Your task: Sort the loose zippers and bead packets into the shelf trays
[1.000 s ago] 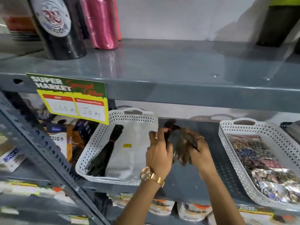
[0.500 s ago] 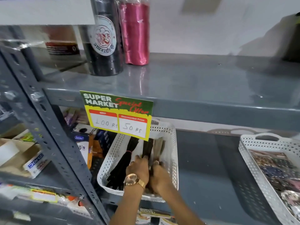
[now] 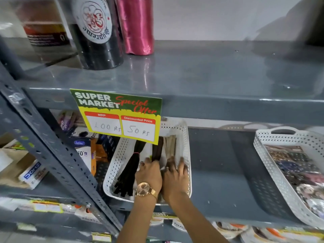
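Where both hands (image 3: 163, 174) press zippers (image 3: 164, 148) into the tray (image 3: 185, 137) — fingers seemingly flat, grip unclear.

Right tray (image 3: 263, 142) cut off at frame edge — packets (image 3: 294, 165) blurred, zipper ends under both hands.

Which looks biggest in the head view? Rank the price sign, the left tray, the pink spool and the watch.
Largest to smallest as they look:
1. left tray, though the sign and hands cover part of it
2. price sign, close to the tray, so that order is unsure
3. pink spool, top cut off
4. watch
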Demonstrator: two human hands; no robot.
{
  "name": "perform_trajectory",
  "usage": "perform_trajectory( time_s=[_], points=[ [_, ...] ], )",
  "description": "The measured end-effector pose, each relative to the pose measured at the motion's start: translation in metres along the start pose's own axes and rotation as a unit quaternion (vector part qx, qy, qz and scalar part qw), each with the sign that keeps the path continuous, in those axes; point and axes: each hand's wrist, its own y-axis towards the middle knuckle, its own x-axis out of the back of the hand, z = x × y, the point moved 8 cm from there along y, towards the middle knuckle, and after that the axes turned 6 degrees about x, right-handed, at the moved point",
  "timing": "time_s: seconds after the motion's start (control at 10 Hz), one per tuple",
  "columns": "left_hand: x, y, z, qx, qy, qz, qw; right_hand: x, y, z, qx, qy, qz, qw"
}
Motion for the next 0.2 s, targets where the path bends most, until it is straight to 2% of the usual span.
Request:
perform_trajectory(
  time_s=[0.1,0.2],
  points=[
    [0.004,-0.001,-0.001,-0.004,-0.003,-0.004,1.0,0.013,-0.003,0.002,0.019,0.006,-0.021,1.0],
    [0.023,0.003,-0.007,-0.047,0.004,-0.046,0.998,0.039,-0.01,-0.008,0.042,0.076,-0.102,0.991]
  ],
)
